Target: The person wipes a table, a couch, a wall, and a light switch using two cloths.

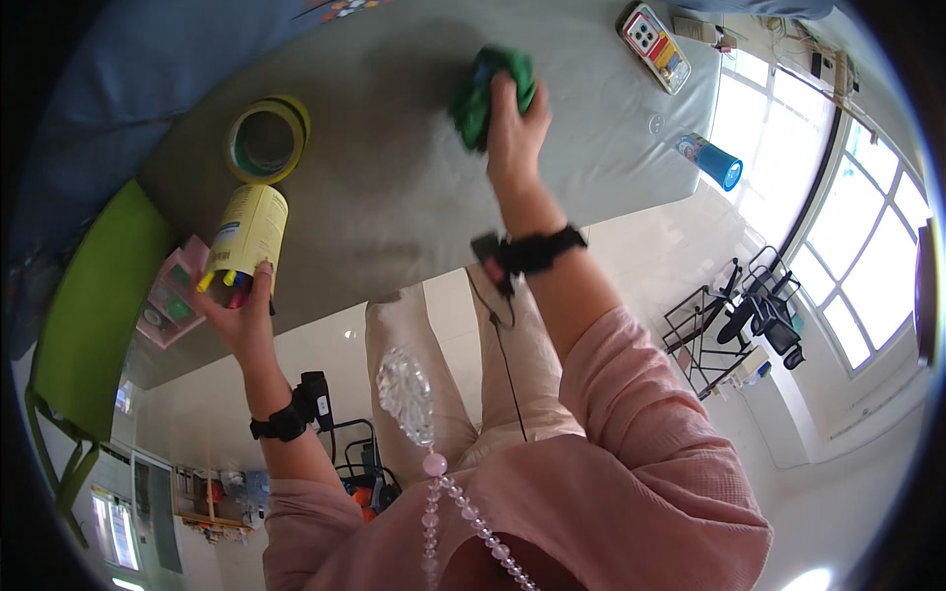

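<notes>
My right hand (519,133) clutches a crumpled green cloth (473,111) against the grey covered tabletop (384,199); the cloth and fingers are a little blurred. On the left, my left hand (247,321) grips a pale yellow cylindrical can (251,221) near its open end, which faces me. Several coloured pens (230,281) show inside that opening. The can bears printed writing. Just beyond it are rolls of yellow-green tape (301,133), lying together on the table.
A pink box (166,306) with green items sits by the left edge, beside a green chair (96,325). At the far right are a phone in a colourful case (658,48) and a blue cylindrical container (711,162). A clear pendant (406,395) hangs before my lap.
</notes>
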A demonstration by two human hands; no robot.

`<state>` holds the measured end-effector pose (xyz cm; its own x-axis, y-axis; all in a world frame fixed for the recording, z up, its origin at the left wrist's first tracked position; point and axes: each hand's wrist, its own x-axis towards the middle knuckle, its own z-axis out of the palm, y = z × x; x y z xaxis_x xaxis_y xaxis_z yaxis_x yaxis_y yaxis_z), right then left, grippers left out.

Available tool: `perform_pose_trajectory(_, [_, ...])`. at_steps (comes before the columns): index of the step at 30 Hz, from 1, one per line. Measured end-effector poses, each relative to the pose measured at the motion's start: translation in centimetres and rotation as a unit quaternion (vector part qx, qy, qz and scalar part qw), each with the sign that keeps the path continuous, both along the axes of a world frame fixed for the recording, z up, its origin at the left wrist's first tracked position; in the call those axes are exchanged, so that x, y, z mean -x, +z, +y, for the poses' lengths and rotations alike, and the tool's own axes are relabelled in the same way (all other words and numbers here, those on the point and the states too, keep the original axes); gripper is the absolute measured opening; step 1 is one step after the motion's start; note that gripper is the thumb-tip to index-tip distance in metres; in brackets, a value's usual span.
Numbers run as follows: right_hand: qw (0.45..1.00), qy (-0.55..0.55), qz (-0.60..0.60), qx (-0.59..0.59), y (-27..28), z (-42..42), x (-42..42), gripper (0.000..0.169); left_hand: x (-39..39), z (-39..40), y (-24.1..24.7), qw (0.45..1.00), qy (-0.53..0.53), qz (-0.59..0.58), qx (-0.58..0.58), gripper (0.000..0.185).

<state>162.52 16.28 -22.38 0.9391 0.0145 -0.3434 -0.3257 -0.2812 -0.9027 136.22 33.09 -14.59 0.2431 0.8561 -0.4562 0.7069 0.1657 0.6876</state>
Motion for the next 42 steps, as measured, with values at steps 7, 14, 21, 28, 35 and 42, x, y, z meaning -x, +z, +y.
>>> perform_pose_trajectory(7, [0.790,0.337,-0.304,0.413,-3.2,3.1,-6.6,0.047,-2.6,5.2,0.4,0.998,0.034,0.058,-0.009,0.077])
perform_pose_trajectory(14, [0.773,0.330,-0.312,0.443,-3.3,-9.2,-11.5,0.053,-3.9,7.9,1.0,0.970,-0.115,0.215,-0.017,0.089])
perform_pose_trajectory(21, [0.864,0.170,-0.145,0.451,-4.4,-17.2,-4.2,0.062,-4.1,6.9,2.0,0.934,-0.168,0.295,-0.107,0.088])
perform_pose_trajectory(28, [0.888,0.209,-0.091,0.399,-1.9,-16.1,-5.4,0.062,-13.8,-0.3,5.2,0.856,-0.328,0.169,-0.363,0.045])
perform_pose_trajectory(35, [0.962,0.090,-0.072,0.248,1.5,-28.3,-5.3,0.053,-32.0,-24.2,0.2,0.866,-0.470,-0.168,0.012,0.055])
perform_pose_trajectory(42, [0.945,0.276,-0.139,0.106,-0.5,-26.8,-6.9,0.047,-41.8,-35.6,-4.7,0.717,-0.633,-0.256,-0.138,0.068])
